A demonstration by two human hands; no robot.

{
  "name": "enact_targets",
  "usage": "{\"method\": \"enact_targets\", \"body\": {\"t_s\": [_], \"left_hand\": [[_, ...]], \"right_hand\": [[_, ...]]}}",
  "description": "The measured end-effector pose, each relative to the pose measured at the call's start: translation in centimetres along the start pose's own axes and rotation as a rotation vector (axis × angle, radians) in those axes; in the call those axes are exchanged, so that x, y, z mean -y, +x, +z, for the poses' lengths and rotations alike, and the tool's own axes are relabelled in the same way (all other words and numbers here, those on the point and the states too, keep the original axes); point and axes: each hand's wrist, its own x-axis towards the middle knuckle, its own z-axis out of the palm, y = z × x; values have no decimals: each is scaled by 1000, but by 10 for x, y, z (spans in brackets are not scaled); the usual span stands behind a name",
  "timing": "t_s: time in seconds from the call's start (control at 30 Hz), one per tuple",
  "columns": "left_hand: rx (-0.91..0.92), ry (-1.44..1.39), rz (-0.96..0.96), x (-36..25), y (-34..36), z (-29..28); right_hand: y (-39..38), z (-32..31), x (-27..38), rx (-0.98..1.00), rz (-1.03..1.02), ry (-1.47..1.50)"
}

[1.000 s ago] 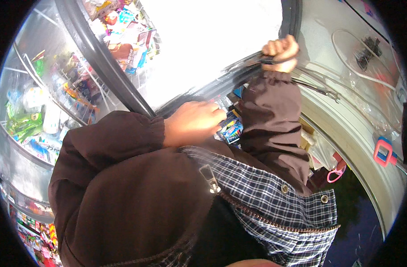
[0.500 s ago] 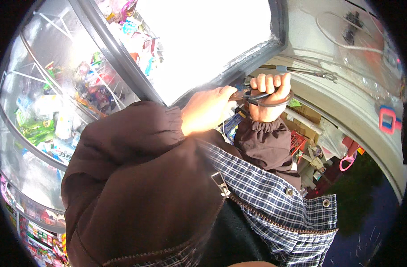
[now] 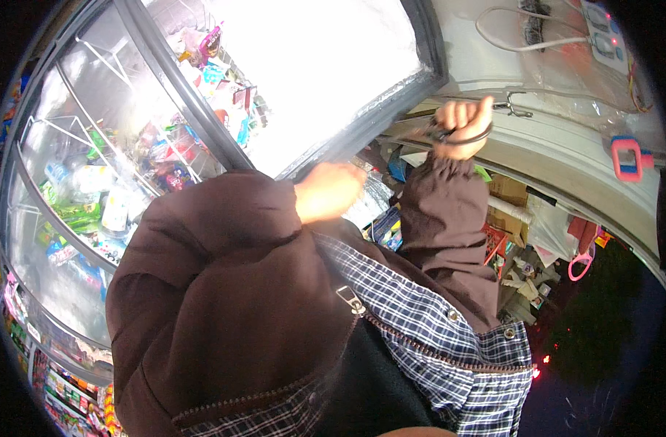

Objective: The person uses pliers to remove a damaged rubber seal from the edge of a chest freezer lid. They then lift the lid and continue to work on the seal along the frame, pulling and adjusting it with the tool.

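My right hand is closed round the dark handles of what look like scissors. Their other end points left toward the freezer rim and is smeared by motion. Lower and to the left, my left hand hangs in front of the dark freezer frame, apart from the scissors. Its fingers are too blurred to show whether they hold anything. Brown elastic cuffs end at both wrists.
A chest freezer with a dark frame and bright frosty inside holds colourful packets. Curved glass bends round at left. On the right are a white ledge, a power strip, a pink-and-blue frame-shaped item and a red crate.
My left hand has come off the scissors and moved down and left. The right hand has carried them slightly up and right. The view has shifted a little.
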Motion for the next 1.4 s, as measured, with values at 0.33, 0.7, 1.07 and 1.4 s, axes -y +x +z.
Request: {"method": "enact_targets", "body": {"t_s": [0.33,0.7,1.07,1.4], "left_hand": [[29,62,267,-30,-6,17],[-138,124,319,-39,-9,30],[-183,141,336,-39,-12,34],[-115,95,313,-38,-11,33]], "right_hand": [[36,10,7,-55,-134,-113],[33,5,22,-110,-230,-220],[39,6,27,-10,-202,-230],[47,-4,16,-15,-141,-257]]}}
